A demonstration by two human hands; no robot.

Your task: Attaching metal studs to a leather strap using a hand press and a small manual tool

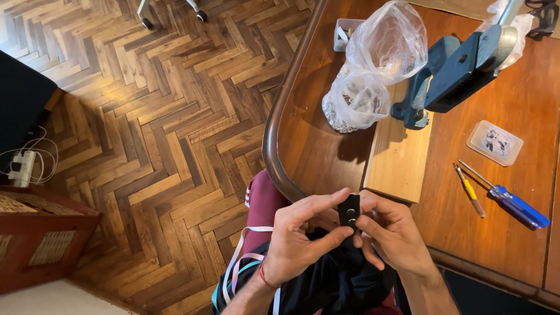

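Observation:
My left hand [304, 238] and my right hand [394, 232] meet at the table's near edge and pinch between their fingertips a small black strap end [349, 211] with metal snaps on it. The strap runs down into dark fabric [335, 280] bunched in my lap, with pale ribbons [239, 262] trailing off to the left. Both hands grip the strap from opposite sides.
On the wooden table [315, 146] stand a blue hand press [449, 73] on a pale wood board [399, 157], a clear plastic bag [373, 64] of small metal parts, a small clear box [494, 142], a yellow-handled tool [470, 191] and a blue screwdriver [513, 204]. Herringbone parquet lies left.

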